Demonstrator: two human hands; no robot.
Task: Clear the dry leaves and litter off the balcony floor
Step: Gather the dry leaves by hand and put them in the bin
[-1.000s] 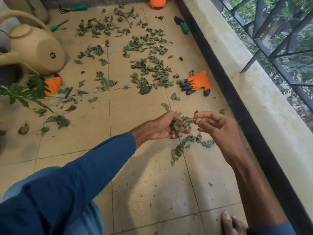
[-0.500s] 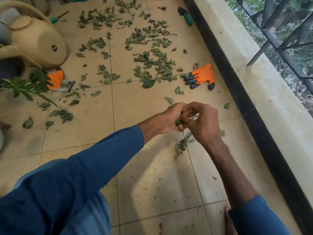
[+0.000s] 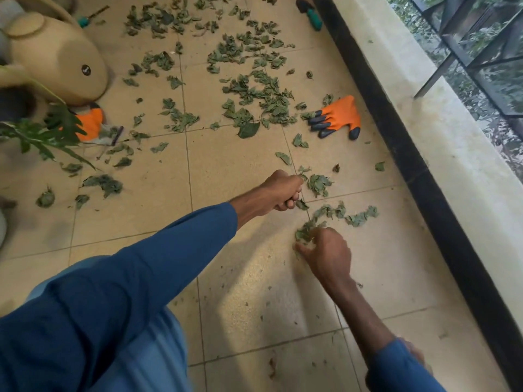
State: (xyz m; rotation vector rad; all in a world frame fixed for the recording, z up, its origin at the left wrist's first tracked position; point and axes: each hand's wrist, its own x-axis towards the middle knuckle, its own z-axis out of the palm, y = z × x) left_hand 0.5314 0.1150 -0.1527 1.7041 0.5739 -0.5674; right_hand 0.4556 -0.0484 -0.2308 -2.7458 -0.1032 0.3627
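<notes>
Dry green leaves (image 3: 254, 91) lie scattered over the beige tiled balcony floor (image 3: 226, 171), thickest toward the far end. My left hand (image 3: 280, 190) is curled into a fist around a bunch of gathered leaves, with bits sticking out at both ends. My right hand (image 3: 325, 250) is down on the floor and pinches at a small heap of leaves (image 3: 305, 230). A thin trail of leaves (image 3: 353, 215) runs to the right of that heap. Another clump (image 3: 318, 183) lies just right of my left fist.
An orange work glove (image 3: 338, 117) lies near the black-edged parapet wall (image 3: 424, 154). A second orange glove (image 3: 89, 123) sits beside a tan watering can (image 3: 53, 63) at left. A plant frond (image 3: 48, 134) hangs over the floor. A teal-handled tool (image 3: 312, 14) lies far back.
My hands, joined half a second ago, have parted. The left hand stays closed on the bunch. The right hand has dropped to the floor onto the leaf heap.
</notes>
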